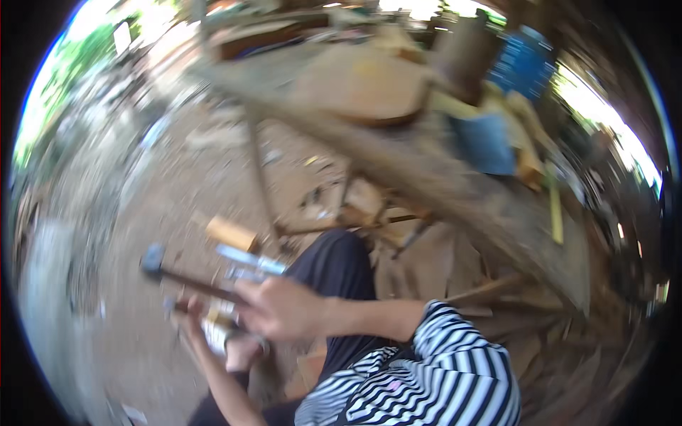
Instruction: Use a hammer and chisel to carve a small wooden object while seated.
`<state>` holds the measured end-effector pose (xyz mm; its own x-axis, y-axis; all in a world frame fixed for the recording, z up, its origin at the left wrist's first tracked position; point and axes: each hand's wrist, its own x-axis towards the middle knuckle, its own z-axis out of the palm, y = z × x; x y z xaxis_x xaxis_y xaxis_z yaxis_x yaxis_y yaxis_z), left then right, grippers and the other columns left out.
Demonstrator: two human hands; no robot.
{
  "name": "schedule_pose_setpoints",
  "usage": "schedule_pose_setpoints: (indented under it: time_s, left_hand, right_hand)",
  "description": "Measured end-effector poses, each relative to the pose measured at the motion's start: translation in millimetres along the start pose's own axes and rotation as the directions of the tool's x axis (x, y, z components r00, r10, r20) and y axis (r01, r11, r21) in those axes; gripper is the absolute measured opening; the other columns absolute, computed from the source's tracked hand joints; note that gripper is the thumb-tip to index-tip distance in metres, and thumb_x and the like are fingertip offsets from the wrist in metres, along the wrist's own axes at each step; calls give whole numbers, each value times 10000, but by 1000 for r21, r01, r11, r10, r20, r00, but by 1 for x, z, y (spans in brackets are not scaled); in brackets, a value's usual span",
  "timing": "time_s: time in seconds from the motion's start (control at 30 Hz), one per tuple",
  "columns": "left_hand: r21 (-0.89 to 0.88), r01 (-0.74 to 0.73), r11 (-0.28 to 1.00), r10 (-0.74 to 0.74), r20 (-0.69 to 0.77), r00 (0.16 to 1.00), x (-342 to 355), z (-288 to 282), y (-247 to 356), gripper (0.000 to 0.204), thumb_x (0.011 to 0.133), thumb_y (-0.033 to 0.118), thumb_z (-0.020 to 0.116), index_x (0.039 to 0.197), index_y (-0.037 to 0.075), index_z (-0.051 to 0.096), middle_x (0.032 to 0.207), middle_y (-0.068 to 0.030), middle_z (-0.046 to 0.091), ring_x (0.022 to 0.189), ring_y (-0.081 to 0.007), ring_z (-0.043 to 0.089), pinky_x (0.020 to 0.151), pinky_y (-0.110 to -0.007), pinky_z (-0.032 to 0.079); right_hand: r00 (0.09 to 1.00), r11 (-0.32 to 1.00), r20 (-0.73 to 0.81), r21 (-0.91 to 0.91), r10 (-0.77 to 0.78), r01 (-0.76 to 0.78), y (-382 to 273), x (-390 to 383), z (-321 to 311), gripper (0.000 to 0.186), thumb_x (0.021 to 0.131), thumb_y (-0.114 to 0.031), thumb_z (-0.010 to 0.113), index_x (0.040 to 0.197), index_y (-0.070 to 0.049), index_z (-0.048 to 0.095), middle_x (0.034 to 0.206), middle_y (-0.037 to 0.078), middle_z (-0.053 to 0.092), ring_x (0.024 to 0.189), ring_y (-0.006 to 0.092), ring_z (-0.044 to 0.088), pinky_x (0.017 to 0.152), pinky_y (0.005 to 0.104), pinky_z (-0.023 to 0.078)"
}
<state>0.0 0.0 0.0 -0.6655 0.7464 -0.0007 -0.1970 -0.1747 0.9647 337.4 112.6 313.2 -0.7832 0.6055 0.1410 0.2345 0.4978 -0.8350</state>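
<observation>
My right hand (280,309) is closed round the wooden handle of a hammer (192,278), whose dark head points to the left. Just below it, my left hand (190,323) is raised with bent fingers that seem to grip a small dark-ended piece; blur keeps me from making out its kind. Beside that hand, a pale and yellowish thing (215,332) shows near my bare foot (243,353). Beyond the hammer, a yellow-brown wooden block (231,234) lies close to a bluish metal tool (252,260) by my knee.
A wooden workbench (455,199) slants across the right side on thin legs. On it are a thick round-edged board (362,82), a blue flat piece (484,144) and a blue container (523,60). Wood scraps (366,202) lie on the dirt floor (135,312) beneath.
</observation>
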Motion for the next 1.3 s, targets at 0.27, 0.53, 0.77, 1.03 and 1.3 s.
schedule_pose_setpoints:
  time_s: [0.27,0.53,0.77,1.03,1.3]
  left_hand:
    - [75,144,987,-134,-122,983,7,89,55,309,827,250,678,1066,151,509,891,-50,506,812,-208,523,687,-409,544]
    - [55,336,940,-332,-67,941,-2,125,102,333,820,302,675,1079,172,512,941,-67,494,881,-243,516,717,-455,580]
    - [109,320,941,-311,-93,946,6,116,96,339,809,303,683,1063,174,501,866,-47,477,835,-227,520,694,-460,599]
    - [132,267,955,-253,-109,961,10,111,89,318,788,303,693,1009,148,525,838,-71,505,809,-245,544,680,-463,586]
    - [199,227,953,-217,-71,974,12,121,99,304,763,306,708,949,119,556,815,-98,539,785,-264,569,672,-463,564]
  right_hand:
    - [967,994,-252,108,42,-15,29,-26,16,332,889,-249,623,948,63,529,731,281,617,733,456,629,633,501,491]
    - [950,989,-295,134,102,-65,39,-42,19,249,910,-167,596,984,63,539,725,239,623,648,409,616,577,454,460]
    - [971,964,-188,247,146,-97,41,-44,18,302,935,-232,584,918,66,542,725,280,616,686,455,611,610,486,477]
    - [975,971,-195,232,102,-55,50,-40,31,256,990,-200,515,877,28,485,442,89,529,386,245,566,422,384,436]
    - [973,980,-198,181,118,-82,39,-49,23,262,947,-203,566,851,37,523,584,174,601,573,347,633,580,446,480]
